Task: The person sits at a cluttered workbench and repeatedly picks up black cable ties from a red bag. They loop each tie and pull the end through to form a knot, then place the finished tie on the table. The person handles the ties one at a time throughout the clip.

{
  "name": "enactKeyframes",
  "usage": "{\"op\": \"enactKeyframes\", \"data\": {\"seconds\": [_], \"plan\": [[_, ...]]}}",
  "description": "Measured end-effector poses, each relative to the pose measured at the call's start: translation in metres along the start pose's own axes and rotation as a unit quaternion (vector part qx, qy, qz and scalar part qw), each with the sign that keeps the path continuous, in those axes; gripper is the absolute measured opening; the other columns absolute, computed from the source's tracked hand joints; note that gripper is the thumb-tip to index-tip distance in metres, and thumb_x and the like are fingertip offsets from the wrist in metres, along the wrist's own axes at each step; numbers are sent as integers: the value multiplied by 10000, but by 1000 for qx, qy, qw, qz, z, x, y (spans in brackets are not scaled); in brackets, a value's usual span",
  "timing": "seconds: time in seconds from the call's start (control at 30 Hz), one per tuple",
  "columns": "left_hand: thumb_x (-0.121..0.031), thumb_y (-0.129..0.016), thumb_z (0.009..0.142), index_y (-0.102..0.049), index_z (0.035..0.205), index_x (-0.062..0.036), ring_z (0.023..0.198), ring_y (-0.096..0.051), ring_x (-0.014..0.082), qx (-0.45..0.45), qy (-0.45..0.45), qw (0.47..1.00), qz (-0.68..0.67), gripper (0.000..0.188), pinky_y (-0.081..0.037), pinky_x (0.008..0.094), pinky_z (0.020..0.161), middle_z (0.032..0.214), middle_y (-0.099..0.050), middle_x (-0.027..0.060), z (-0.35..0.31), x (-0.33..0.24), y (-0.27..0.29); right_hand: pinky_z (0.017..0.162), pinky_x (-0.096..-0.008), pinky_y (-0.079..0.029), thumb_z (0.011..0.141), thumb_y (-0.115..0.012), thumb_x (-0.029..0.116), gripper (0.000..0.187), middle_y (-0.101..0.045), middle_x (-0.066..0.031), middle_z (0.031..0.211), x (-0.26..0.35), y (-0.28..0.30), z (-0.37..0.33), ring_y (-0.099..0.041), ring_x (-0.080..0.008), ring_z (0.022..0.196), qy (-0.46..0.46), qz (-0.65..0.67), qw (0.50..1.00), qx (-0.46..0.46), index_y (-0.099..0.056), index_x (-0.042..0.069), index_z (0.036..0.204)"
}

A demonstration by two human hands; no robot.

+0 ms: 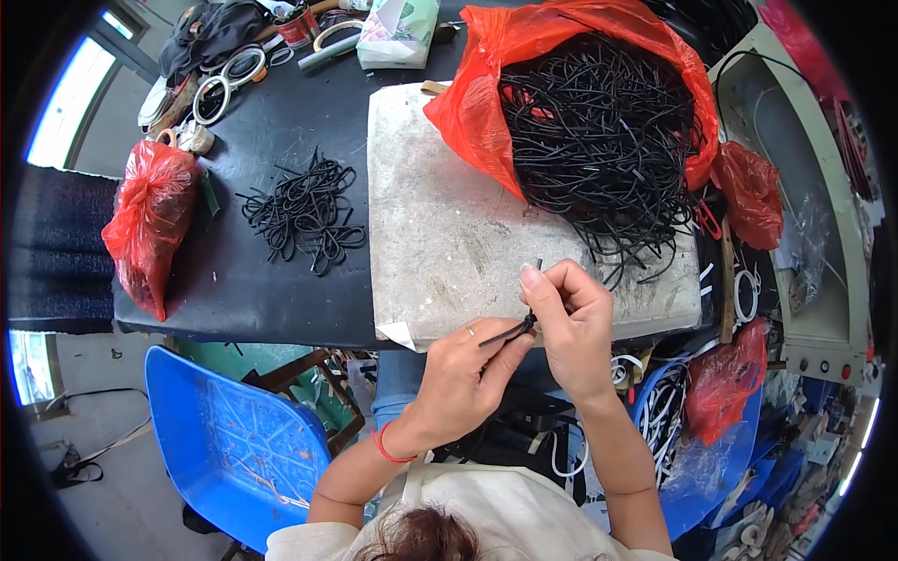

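Observation:
My left hand (470, 372) is closed around a short length of black cord (505, 334), which has a small knot near my thumb. Close by on the right, my right hand (569, 323) pinches the same cord between thumb and forefinger, and one end pokes up above the fingertips. Both hands are just over the near edge of a worn whitish board (440, 243). Beyond them, a red plastic bag (477, 93) lies open with a big heap of black cords (599, 131) spilling out. To the left, a smaller pile of black cords (309, 210) rests on the dark table.
A tied red bag (154, 220) sits at the table's left, with tape rolls (213, 98) and a tissue pack (398, 33) behind. Blue plastic chairs or bins (234, 439) stand below on the left and right. A grey metal cabinet (814, 280) borders the right side.

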State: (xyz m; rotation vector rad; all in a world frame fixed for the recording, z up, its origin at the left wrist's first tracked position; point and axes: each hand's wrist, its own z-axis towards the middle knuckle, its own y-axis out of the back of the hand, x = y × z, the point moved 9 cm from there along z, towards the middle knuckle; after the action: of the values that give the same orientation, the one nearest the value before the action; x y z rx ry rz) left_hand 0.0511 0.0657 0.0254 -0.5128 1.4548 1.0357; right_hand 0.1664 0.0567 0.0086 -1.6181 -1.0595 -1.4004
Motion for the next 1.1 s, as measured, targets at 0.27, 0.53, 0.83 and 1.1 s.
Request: {"op": "enactKeyframes", "data": {"seconds": [0.27, 0.53, 0.83, 1.1], "plan": [[-34, -569, 830, -594, 971, 52, 689, -633, 147, -24, 28, 994, -99, 167, -494, 246, 613, 807, -651, 119, 7, 11, 9, 479, -170, -322, 865, -570, 119, 184, -452, 48, 613, 18, -4, -2, -370, -7, 532, 117, -113, 987, 1, -495, 42, 716], [-29, -593, 828, -583, 988, 59, 744, -612, 124, 31, 132, 942, -307, 183, -510, 236, 673, 862, -638, 110, 8, 41, 8, 534, -165, -369, 899, -521, 209, 190, -521, 27, 704, -11, 11, 2, -451, -15, 615, -83, 55, 993, 57, -580, 39, 839], [-52, -611, 808, -584, 898, 39, 680, -621, 123, 117, 280, 891, -339, 131, -510, 225, 609, 745, -631, 93, 5, 54, 9, 533, -268, -393, 814, -587, 82, 77, -522, -56, 693, 27, -19, -13, -494, -126, 615, 185, -204, 950, 144, -545, 18, 806], [-91, -548, 859, -573, 979, 64, 723, -617, 127, 57, 245, 933, -256, 199, -501, 230, 661, 818, -639, 114, 7, 54, 19, 574, -255, -439, 874, -529, 178, 221, -544, -80, 779, 7, -6, -7, -545, -169, 689, 93, -124, 980, 123, -564, -35, 923]]}}
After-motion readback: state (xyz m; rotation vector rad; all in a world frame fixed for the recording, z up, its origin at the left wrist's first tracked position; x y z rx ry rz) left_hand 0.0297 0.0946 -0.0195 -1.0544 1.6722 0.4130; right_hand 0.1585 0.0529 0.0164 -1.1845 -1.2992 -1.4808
